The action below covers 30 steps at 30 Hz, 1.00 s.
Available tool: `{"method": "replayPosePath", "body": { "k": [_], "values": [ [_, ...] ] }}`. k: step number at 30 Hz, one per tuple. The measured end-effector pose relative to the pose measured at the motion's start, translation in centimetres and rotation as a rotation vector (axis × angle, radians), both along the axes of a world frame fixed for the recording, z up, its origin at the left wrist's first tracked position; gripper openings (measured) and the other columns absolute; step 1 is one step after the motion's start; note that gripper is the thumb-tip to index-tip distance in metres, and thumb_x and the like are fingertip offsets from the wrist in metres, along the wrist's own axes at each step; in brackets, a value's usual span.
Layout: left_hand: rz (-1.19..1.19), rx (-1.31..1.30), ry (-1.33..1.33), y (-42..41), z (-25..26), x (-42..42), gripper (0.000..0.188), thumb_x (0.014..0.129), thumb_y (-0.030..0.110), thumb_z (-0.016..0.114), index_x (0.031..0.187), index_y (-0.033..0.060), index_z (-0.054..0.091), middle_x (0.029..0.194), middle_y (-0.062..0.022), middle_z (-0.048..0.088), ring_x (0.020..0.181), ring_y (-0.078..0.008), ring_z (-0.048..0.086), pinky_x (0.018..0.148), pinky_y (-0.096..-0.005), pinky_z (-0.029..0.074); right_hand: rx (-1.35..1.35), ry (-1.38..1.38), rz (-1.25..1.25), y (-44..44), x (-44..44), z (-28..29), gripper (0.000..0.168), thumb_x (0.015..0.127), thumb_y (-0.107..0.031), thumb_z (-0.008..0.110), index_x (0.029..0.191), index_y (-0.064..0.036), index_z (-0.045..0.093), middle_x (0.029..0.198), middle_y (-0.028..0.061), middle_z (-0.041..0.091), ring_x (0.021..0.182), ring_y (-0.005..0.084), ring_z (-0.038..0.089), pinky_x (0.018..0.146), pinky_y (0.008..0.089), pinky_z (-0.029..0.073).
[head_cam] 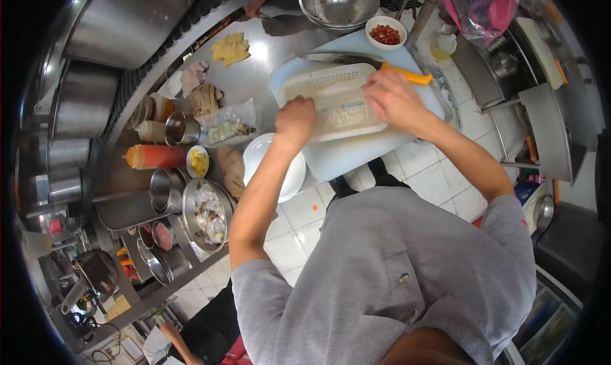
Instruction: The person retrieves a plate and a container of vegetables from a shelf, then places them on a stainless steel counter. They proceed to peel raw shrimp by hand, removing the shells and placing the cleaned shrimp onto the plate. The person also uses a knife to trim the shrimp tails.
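Observation:
A white perforated plastic basket [329,71] rests on a pale blue cutting board [334,159] in front of me. My left hand [297,120] grips its left end, and my right hand [391,95] is closed at its right rim; both look slightly blurred. Clear plastic wrapping with blue print [351,108] appears to lie inside the basket. Behind the basket is a knife with an orange handle [414,75], close to my right hand. Its blade [334,57] stretches left along the board. Near my left forearm is a white plate [258,155], partly covered by the arm.
A bowl of red pieces [386,34] and steel colanders [339,4] stand at the back. Along the left are a plastic bag of greens [229,128], a red squeeze bottle [155,156] and a colander of seafood [208,214]. Another person's hand [256,6] shows at the top; another person [205,327] is lower left.

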<state>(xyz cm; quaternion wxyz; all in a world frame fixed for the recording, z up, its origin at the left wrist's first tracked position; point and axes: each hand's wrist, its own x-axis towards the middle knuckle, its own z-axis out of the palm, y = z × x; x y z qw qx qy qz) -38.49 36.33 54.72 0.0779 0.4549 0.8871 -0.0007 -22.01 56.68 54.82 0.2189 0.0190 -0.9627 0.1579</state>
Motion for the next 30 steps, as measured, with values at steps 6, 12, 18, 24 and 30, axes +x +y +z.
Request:
{"method": "replayPosePath", "body": {
  "k": [6, 12, 18, 24, 30],
  "values": [
    [0.452, 0.376, -0.187, -7.7, 1.7, -0.6, 0.032, 0.095, 0.024, 0.057, 0.117, 0.0035, 0.066, 0.103, -0.0248, 0.069, 0.092, -0.0421, 0.067, 0.081, -0.051, 0.053, -1.053, -0.415, -0.327, 1.6, 5.0, -3.2, 0.046, 0.09, -0.022, 0.072, 0.127, 0.0, 0.058, 0.1, 0.0063, 0.066, 0.075, 0.013, 0.063, 0.06, 0.0288, 0.053],
    [0.709, 0.777, -0.243, -11.8, 1.0, 8.2, 0.03, 0.095, 0.016, 0.062, 0.12, 0.0013, 0.064, 0.117, -0.0202, 0.066, 0.088, -0.0332, 0.068, 0.08, -0.0406, 0.053, -1.294, -0.316, -0.265, -0.4, -0.7, -6.9, 0.033, 0.093, -0.016, 0.065, 0.121, 0.001, 0.059, 0.097, 0.0061, 0.067, 0.077, 0.0105, 0.062, 0.058, 0.0254, 0.053],
    [0.935, 0.665, -0.211, -17.3, -0.7, 14.0, 0.028, 0.095, 0.017, 0.063, 0.117, -0.0005, 0.066, 0.114, -0.0197, 0.068, 0.086, -0.0316, 0.069, 0.077, -0.0402, 0.054, -1.385, -0.264, -0.04, -1.4, -19.2, -7.0, 0.031, 0.092, -0.011, 0.062, 0.118, 0.005, 0.058, 0.097, 0.0096, 0.064, 0.081, 0.0176, 0.067, 0.07, 0.0342, 0.064],
    [1.242, 0.808, -0.22, -20.4, -1.0, 17.5, 0.027, 0.095, 0.019, 0.065, 0.111, -0.0019, 0.069, 0.1, -0.0195, 0.071, 0.081, -0.0276, 0.069, 0.073, -0.0368, 0.054, -1.425, -0.409, 0.008, -2.5, -31.2, -9.6, 0.031, 0.092, -0.012, 0.066, 0.116, 0.007, 0.059, 0.112, 0.0147, 0.064, 0.095, 0.028, 0.068, 0.083, 0.0393, 0.062],
    [1.419, 0.923, 0.065, -27.0, 3.5, 16.5, 0.022, 0.093, 0.018, 0.067, 0.104, -0.0001, 0.072, 0.089, -0.0159, 0.073, 0.079, -0.0237, 0.07, 0.073, -0.0336, 0.053, -1.218, -0.256, -0.148, -3.5, -28.9, -11.4, 0.049, 0.089, -0.038, 0.074, 0.121, -0.001, 0.063, 0.097, 0.0055, 0.067, 0.075, 0.0135, 0.065, 0.063, 0.0257, 0.054]
  ]
}}
